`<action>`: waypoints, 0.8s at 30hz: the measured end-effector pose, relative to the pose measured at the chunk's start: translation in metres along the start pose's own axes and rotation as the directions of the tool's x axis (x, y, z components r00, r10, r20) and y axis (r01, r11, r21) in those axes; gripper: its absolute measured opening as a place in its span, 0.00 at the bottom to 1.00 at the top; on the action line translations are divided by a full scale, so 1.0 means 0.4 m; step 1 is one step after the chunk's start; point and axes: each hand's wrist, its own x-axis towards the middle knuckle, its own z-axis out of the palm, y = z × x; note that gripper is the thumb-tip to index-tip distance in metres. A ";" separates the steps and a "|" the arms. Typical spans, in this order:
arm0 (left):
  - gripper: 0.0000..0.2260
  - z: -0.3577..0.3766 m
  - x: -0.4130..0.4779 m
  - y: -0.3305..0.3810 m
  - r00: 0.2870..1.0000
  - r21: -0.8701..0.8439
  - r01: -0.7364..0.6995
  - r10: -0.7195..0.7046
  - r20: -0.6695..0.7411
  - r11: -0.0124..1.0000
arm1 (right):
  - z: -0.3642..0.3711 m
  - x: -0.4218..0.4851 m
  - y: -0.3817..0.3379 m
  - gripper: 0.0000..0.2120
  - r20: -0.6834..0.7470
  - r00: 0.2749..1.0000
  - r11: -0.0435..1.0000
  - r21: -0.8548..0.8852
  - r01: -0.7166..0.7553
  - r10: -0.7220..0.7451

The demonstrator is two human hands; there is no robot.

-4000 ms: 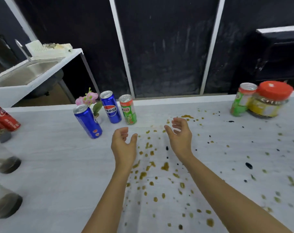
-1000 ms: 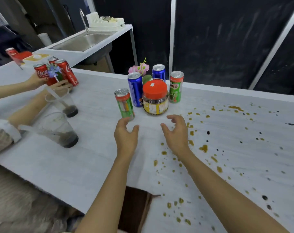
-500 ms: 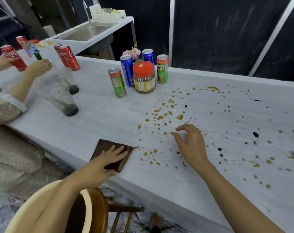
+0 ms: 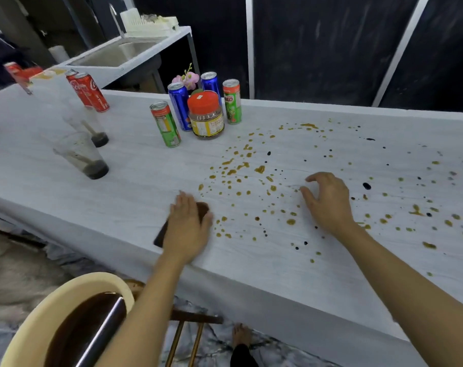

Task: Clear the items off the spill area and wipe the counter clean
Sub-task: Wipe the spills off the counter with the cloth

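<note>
Desk (image 4: 135,181): long, white, faintly grained; far-right end cut off by the frame edge.

Spill (image 4: 251,170): amber and dark droplets scattered across the middle and right of the desk, some greenish toward the right; several too small to tell apart.

Brown cloth (image 4: 161,235): dark, flat on the desk near its front edge, at the left margin of the spill. Mostly hidden under the left hand (image 4: 186,229); only a corner and a top edge show.

Left hand: palm down, fingers laid flat and together over the cloth, pressing rather than gripping.

Right hand (image 4: 328,200): over the droplets, fingers spread and curled, holding nothing; whether the tips touch the desk cannot be told.

Cleared group, left of the spill: red-lidded jar (image 4: 206,115), green can (image 4: 166,124), Milo can (image 4: 232,101), two blue cans (image 4: 179,105), the rear one partly hidden by the jar; pink flower (image 4: 186,78) behind.

Farther left: two plastic cups (image 4: 84,157) with dark dregs, blurred; red cola cans (image 4: 89,91).

Below the desk: cream basin (image 4: 39,321) of dark liquid, partly cut off.
</note>
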 end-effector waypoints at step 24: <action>0.23 0.052 -0.129 0.182 0.983 -0.140 -0.185 0.184 -0.026 0.973 | 0.032 0.106 0.090 0.19 0.152 0.983 0.976 -0.176 0.127 -0.100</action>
